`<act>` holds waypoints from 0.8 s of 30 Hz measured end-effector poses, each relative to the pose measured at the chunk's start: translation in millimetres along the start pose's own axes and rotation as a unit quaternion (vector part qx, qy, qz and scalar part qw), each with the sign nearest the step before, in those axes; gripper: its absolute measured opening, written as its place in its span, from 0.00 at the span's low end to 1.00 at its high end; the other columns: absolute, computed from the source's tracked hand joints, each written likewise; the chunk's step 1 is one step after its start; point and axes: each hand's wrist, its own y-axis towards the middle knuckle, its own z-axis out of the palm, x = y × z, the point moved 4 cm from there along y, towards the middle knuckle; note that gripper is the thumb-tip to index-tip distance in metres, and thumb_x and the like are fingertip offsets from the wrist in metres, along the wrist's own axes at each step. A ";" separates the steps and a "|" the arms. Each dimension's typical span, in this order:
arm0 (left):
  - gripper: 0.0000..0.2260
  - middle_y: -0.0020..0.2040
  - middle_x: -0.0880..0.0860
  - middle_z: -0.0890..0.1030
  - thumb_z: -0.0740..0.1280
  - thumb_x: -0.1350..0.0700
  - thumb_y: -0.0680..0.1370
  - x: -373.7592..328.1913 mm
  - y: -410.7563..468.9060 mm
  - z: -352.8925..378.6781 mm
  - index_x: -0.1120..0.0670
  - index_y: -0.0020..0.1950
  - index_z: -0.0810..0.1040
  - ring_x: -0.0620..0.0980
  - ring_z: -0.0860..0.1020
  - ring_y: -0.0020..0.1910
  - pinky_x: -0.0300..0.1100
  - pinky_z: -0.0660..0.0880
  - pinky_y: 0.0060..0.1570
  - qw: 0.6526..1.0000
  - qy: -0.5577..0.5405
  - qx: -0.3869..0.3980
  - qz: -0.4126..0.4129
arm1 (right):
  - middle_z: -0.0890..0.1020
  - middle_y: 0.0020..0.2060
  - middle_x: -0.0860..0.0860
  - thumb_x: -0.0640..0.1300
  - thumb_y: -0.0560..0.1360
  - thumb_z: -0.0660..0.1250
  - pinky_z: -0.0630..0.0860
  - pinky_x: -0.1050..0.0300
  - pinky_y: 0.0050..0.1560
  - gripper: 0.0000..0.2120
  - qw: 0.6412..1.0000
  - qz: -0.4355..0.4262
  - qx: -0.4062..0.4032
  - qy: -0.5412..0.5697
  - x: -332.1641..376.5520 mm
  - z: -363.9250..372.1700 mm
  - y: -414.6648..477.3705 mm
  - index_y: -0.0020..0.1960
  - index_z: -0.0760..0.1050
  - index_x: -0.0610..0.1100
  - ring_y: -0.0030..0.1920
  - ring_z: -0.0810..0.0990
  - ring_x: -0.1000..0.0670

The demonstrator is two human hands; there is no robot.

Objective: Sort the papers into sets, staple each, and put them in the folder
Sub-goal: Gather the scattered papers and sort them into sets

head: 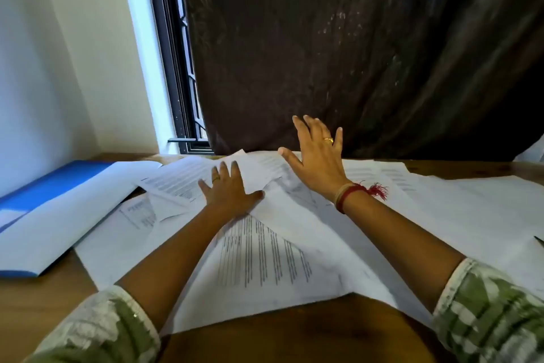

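Loose papers [265, 256], printed, overlapping at all angles across the wooden table [279, 339]; unsorted, none visibly stapled; left hand [228, 190] flat and spread, palm pressing the middle of the heap, gripping nothing; right hand [319, 161] lifted above the far sheets, fingers fanned, empty; blue folder [44, 186] lying open at the left, a white sheet or its pale inner face across it, which of the two I cannot tell; stapler not in view. Risks: a sweep of the raised hand could push far sheets off the back edge; overlapping pages may be mis-sorted; a sliding palm may crease them.
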 end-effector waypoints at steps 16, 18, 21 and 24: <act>0.18 0.51 0.53 0.81 0.55 0.43 0.82 0.4 -28.3 -0.4 0.54 0.59 0.74 0.50 0.78 0.46 0.43 0.72 0.44 0.992 0.059 -0.064 0.087 | 0.67 0.72 0.46 0.55 0.78 0.63 0.56 0.41 0.75 0.29 0.988 0.059 0.097 0.107 3.1 58.0 -48.6 0.75 0.59 0.48 0.72 0.65 0.43; 0.16 0.47 0.53 0.81 0.54 0.46 0.83 -1.8 -32.1 -8.1 0.54 0.56 0.76 0.48 0.76 0.41 0.41 0.70 0.40 0.989 0.049 -0.104 0.094 | 0.70 0.69 0.46 0.51 0.77 0.66 0.68 0.48 0.68 0.27 0.970 0.088 0.078 0.213 0.0 58.1 -46.6 0.73 0.63 0.47 0.68 0.69 0.44; 0.16 0.51 0.53 0.82 0.54 0.47 0.83 -4.8 -38.9 -24.4 0.53 0.60 0.76 0.51 0.78 0.44 0.41 0.72 0.41 0.985 0.014 -0.144 0.091 | 0.74 0.64 0.46 0.47 0.78 0.67 0.74 0.52 0.62 0.20 0.885 0.188 0.050 0.422 -12.0 55.9 -40.6 0.68 0.69 0.44 0.63 0.73 0.45; 0.17 0.58 0.53 0.80 0.55 0.45 0.82 -17.8 -48.9 -40.6 0.52 0.66 0.71 0.52 0.79 0.52 0.42 0.74 0.50 0.980 0.016 -0.154 0.124 | 0.77 0.54 0.46 0.49 0.79 0.64 0.77 0.57 0.46 0.09 0.755 0.312 -0.009 0.577 -33.5 44.7 -34.0 0.54 0.74 0.44 0.52 0.78 0.46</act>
